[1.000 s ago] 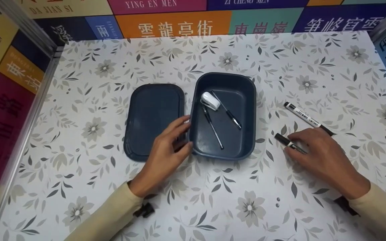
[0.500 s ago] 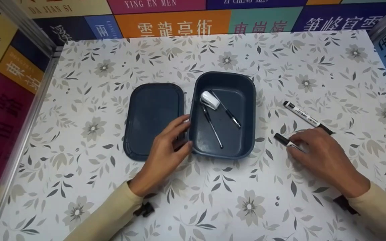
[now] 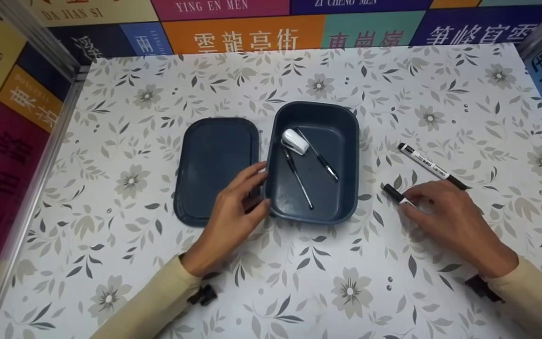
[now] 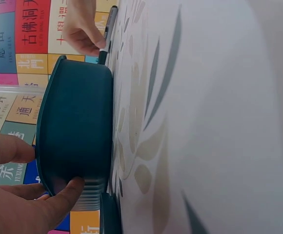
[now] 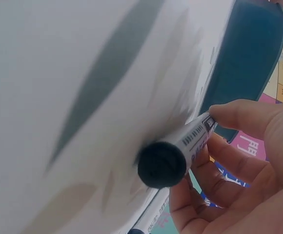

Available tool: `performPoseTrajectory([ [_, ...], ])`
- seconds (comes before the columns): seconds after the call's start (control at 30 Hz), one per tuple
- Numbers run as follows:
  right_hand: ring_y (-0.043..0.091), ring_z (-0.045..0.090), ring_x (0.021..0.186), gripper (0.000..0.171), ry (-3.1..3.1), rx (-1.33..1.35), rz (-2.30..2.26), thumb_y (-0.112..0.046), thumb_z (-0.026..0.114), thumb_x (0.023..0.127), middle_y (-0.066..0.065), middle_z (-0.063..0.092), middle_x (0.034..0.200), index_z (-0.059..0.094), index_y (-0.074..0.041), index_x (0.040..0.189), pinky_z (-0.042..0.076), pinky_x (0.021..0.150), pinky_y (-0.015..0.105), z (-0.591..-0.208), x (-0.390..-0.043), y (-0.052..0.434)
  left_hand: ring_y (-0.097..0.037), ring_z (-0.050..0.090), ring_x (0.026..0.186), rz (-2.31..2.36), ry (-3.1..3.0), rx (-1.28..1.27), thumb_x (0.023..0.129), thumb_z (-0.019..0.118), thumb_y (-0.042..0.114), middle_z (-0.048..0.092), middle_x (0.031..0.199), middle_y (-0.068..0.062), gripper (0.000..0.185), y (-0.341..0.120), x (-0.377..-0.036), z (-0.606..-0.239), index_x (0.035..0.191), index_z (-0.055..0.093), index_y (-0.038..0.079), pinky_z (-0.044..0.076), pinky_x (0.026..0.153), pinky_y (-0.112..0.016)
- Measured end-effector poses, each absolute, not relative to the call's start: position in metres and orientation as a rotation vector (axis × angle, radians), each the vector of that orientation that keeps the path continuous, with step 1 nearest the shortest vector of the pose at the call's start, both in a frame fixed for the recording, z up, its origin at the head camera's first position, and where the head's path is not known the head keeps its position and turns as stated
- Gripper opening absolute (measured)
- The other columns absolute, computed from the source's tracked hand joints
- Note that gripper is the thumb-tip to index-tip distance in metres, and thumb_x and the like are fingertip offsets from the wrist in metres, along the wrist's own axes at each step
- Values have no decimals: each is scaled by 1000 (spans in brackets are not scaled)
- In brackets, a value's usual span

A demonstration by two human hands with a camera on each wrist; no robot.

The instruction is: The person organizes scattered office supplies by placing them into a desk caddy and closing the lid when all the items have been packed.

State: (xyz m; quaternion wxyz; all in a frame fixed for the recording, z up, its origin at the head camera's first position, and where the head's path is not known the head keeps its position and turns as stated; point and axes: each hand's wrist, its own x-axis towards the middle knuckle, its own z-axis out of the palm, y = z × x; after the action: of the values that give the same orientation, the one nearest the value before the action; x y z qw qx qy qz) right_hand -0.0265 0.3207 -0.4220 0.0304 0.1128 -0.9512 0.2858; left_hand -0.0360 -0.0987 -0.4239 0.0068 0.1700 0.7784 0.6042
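My right hand [image 3: 452, 219] pinches a black-and-white marker [image 5: 188, 141] between thumb and fingers, low over the tabletop; its black end [image 3: 392, 192] points toward the box. A second marker [image 3: 428, 164] lies just beyond that hand. My left hand [image 3: 235, 214] touches the near left side of an open dark blue box [image 3: 353, 188], fingers and thumb extended against its wall. Inside the box are a white stapler-like object [image 3: 295, 141] and two black-gripped pens, one pen [image 3: 299, 181] on the left, the other pen [image 3: 325, 165] on the right.
A dark blue lid [image 3: 214, 160] lies flat left of the box, partly behind my left hand. The table [image 3: 346, 263] wears a floral white cover. Printed panels [image 3: 243, 35] stand along its back and sides.
The right hand's fingers have closed on the marker, whose black end has shifted slightly left and away from me. The left hand and the box stay in place.
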Motion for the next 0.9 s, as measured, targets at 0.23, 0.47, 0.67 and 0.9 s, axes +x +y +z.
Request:
performPoseTrajectory([
  [0.23,12,60,98,18,-2906,338,917,-11,87,93,4,77,104,84,-9,111,43,81,15,-419,-27,316,-40,61,141,1908,2416,528,97,70,-11,49,167,-15,55,-99,-36,-424,151,58,-13,60,108,-38],
  [0.47,11,61,93,16,-2847,386,915,-8,87,91,2,77,100,84,-10,107,45,79,16,-419,-30,310,-35,61,142,1874,2441,514,98,70,-8,49,168,-13,55,-99,-35,-423,152,58,-12,60,108,-39],
  [0.67,10,63,93,17,-2783,440,969,-2,89,88,3,79,99,84,-8,104,46,81,12,-419,-34,304,-27,58,145,1838,2464,504,99,70,-5,48,169,-10,56,-99,-35,-423,153,57,-10,59,109,-41],
  [0.9,10,65,89,18,-2746,438,1021,-4,90,89,1,78,97,84,-8,105,47,79,14,-414,-38,296,-29,61,142,1857,2466,513,97,70,-8,50,167,-11,55,-98,-36,-424,151,59,-12,59,109,-38],
])
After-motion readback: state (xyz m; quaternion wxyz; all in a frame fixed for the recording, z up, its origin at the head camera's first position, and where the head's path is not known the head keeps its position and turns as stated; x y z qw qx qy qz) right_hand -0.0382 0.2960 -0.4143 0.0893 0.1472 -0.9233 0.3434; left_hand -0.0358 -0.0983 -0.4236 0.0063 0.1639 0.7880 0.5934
